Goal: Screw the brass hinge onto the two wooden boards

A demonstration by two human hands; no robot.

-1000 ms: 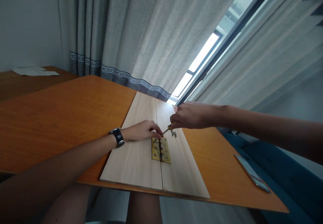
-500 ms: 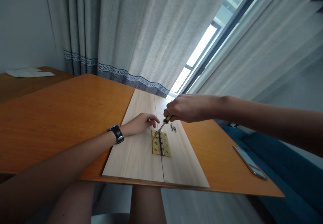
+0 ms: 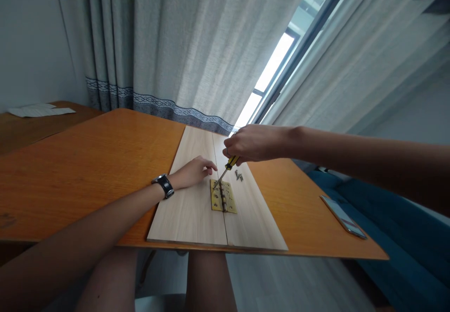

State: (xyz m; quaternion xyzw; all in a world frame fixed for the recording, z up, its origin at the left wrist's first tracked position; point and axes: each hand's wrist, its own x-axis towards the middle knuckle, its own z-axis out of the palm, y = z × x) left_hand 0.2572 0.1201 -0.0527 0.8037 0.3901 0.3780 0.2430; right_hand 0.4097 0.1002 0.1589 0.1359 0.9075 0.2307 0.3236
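Observation:
My right hand [image 3: 244, 142] is closed around the yellow-and-black handle of a screwdriver [image 3: 229, 164]. Its metal shaft slants down to the left, and the tip meets the upper left leaf of a brass hinge [image 3: 217, 202]. That hinge lies flat across the seam between two pale wooden boards [image 3: 190, 218]. Just above the hinge's left side, my left hand [image 3: 195, 171] rests on the left board with its fingers loosely stretched out, holding nothing. Several small screws [image 3: 238, 176] lie on the right board, to the right of the screwdriver shaft.
The boards lie on an orange-brown wooden table [image 3: 105, 162]. A phone [image 3: 342, 216] lies near the table's right edge. Papers [image 3: 40, 110] rest on another surface at the far left. Grey curtains [image 3: 183, 45] hang behind the table, and a blue sofa [image 3: 386, 227] stands at the right.
The camera view has shifted slightly. My right hand is a little higher and the screwdriver is still against the hinge's upper left. My left hand keeps its place on the board.

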